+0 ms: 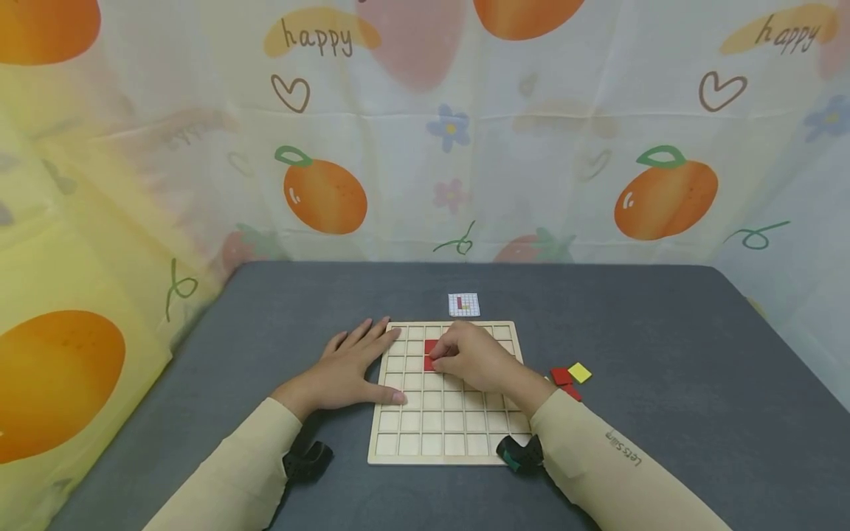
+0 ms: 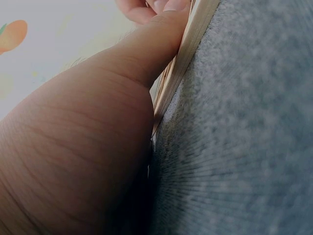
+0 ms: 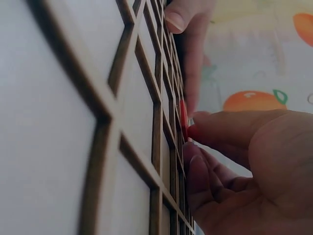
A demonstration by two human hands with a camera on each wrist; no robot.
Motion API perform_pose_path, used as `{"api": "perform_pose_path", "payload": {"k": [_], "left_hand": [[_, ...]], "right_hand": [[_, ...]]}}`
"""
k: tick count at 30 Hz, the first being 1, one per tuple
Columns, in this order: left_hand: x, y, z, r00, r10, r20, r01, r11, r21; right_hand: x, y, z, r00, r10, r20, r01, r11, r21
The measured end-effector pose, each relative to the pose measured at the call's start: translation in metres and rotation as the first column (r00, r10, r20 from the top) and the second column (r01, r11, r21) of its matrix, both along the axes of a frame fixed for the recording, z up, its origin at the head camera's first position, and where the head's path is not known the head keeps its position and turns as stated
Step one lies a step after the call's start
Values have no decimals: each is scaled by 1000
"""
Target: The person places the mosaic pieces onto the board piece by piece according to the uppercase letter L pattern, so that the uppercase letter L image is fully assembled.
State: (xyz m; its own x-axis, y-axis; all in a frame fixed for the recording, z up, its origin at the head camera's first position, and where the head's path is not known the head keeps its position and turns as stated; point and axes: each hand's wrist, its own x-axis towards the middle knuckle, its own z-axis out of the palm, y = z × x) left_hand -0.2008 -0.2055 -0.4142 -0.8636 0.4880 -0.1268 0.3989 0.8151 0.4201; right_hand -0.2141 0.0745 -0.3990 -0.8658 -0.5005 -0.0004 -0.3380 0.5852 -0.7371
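Observation:
A wooden grid board [image 1: 432,450] lies flat on the table. My left hand [image 1: 345,376] rests across its left edge with fingers spread, the thumb [image 2: 142,46] over the rim. Two red square tiles [image 1: 429,362] show one above the other in the upper cells, partly covered by my right hand [image 1: 478,358]. That hand pinches at the lower one with thumb and index finger; in the right wrist view a bit of red tile [image 3: 192,131] shows at the fingertips. Another red tile [image 3: 183,117] sits just beyond it.
Right of the board lie loose red tiles [image 1: 561,376] and a yellow tile [image 1: 580,372], partly behind the right sleeve. A small printed pattern card [image 1: 463,304] lies behind the board. A patterned cloth [image 1: 491,147] hangs at the table's back edge.

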Motion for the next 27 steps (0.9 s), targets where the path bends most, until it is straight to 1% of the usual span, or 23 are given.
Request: {"api": "perform_pose_path", "payload": {"k": [4, 9, 12, 15, 18, 23, 27], "left_hand": [[-1, 0, -2, 1000, 3, 4, -3, 1000, -1], [-1, 1, -5, 1000, 5, 4, -5, 1000, 0], [-1, 2, -4, 1000, 8, 3, -8, 1000, 1], [-1, 1, -3, 1000, 7, 4, -7, 1000, 1], [0, 1, -3, 1000, 5, 4, -5, 1000, 6], [0, 0, 0, 1000, 0, 0, 0, 1000, 14], [0, 0, 0, 1000, -4, -6, 4, 1000, 17]], "right_hand": [[0, 3, -1, 999, 22, 23, -22, 1000, -22], [2, 12, -1, 995, 53, 81, -43, 993, -111], [4, 20, 3, 989, 67, 130, -45, 985, -165], [5, 31, 10, 979, 91, 184, -49, 974, -223], [4, 44, 17, 972, 105, 209, -48, 964, -263], [6, 64, 23, 973, 100, 206, -34, 952, -304], [8, 81, 25, 977, 92, 194, -24, 946, -323]]}}
